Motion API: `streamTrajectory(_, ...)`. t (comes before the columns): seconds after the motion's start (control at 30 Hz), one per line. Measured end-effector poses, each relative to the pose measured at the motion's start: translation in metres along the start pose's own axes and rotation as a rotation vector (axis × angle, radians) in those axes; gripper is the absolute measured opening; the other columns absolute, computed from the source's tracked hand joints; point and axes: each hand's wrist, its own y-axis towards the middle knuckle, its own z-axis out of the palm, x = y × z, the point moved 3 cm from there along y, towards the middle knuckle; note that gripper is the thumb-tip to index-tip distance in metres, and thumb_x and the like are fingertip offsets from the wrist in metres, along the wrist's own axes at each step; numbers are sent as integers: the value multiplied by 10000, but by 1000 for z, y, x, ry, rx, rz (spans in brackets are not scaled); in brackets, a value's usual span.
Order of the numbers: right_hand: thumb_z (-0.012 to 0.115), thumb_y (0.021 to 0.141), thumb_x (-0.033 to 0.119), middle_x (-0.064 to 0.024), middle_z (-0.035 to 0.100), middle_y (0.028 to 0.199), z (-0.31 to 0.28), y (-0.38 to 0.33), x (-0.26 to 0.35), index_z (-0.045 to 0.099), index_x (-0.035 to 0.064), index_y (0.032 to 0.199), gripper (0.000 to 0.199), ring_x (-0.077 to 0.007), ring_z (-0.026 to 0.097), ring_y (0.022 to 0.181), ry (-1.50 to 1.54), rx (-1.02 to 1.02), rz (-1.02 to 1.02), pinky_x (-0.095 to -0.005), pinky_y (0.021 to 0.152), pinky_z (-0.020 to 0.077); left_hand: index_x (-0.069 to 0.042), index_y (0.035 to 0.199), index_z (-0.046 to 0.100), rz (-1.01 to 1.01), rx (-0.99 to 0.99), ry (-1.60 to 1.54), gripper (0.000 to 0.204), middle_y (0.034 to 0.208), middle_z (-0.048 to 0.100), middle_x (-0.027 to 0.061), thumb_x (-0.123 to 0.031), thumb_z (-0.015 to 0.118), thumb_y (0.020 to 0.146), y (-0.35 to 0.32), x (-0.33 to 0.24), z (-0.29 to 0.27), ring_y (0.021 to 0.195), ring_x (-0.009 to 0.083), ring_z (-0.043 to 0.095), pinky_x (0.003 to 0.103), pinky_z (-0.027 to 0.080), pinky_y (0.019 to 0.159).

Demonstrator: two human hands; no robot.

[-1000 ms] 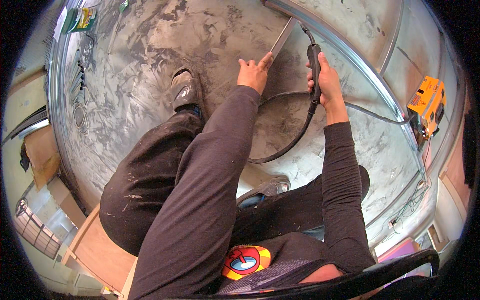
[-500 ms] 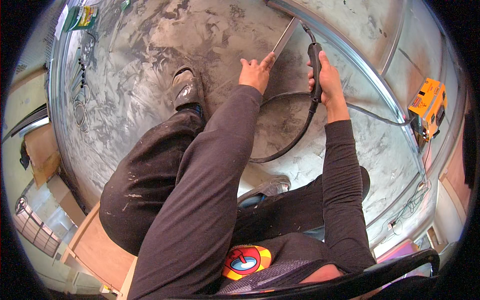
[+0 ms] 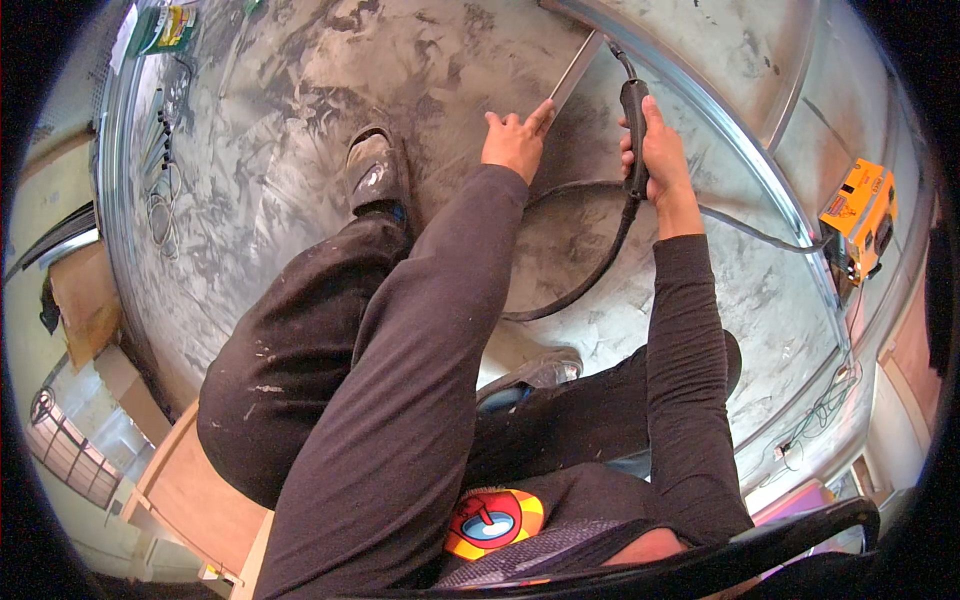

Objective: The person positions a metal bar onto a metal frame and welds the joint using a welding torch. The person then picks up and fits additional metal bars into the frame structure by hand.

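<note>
Change: barely any since a second ago; both hands parked at the same spot, torch tip a touch closer to the strip.
Left hand (image 3: pixel 515 140): fingers spread flat, pressing the near end of the metal strip (image 3: pixel 574 72) down on the floor.
Right hand (image 3: pixel 655 150): fist wrapped tight round the black welding torch (image 3: pixel 633 120), nozzle aimed up at the strip's far end.
Strip: thin, pale, lying slantwise on the grey floor (image 3: pixel 280 120), just beside the curved steel rail (image 3: pixel 740 140).
Hose (image 3: pixel 590 275): black, looping from the torch back under the right forearm.
Welder unit (image 3: pixel 858 215): orange box, well off to the right.
Shoe (image 3: pixel 375 170): dusty, planted left of the left hand.
</note>
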Motion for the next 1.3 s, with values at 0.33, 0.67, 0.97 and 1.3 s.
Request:
streamTrajectory(0.33, 463, 1000, 556, -18, 548, 632, -1, 2, -3, 616, 35, 987, 543, -107, 497, 458, -117, -83, 66, -277, 436, 432, -177, 1552, 302, -64, 157, -125, 555, 1549, 376, 38, -192, 427, 1012, 3, 7, -8, 1199, 227, 548, 503, 408, 1042)
streamTrajectory(0.67, 427, 1016, 538, -42, 559, 630, -1, -5, 3, 615, 34, 959, 541, -134, 513, 459, 65, 56, -45, -305, 438, 435, -223, 1555, 320, 3, -37, -1, 588, 1644, 191, -89, -112, 422, 987, -4, 13, -8, 1108, 221, 578, 513, 458, 947)
streamTrajectory(0.97, 429, 1007, 568, -40, 559, 628, -3, -3, 0, 621, 39, 968, 565, -132, 519, 475, 21, 42, -41, -311, 447, 436, -217, 1553, 329, 4, -13, -16, 600, 1652, 156, -94, -103, 440, 975, -2, 7, -6, 1093, 222, 584, 529, 464, 945)
streamTrajectory(1.3, 445, 995, 593, -24, 533, 618, -2, -1, 0, 604, 27, 995, 589, -112, 510, 463, 18, 48, -50, -288, 431, 448, -220, 1568, 288, 2, -13, -16, 638, 1649, 162, -92, -92, 450, 964, -2, 7, -4, 1101, 225, 582, 540, 461, 959)
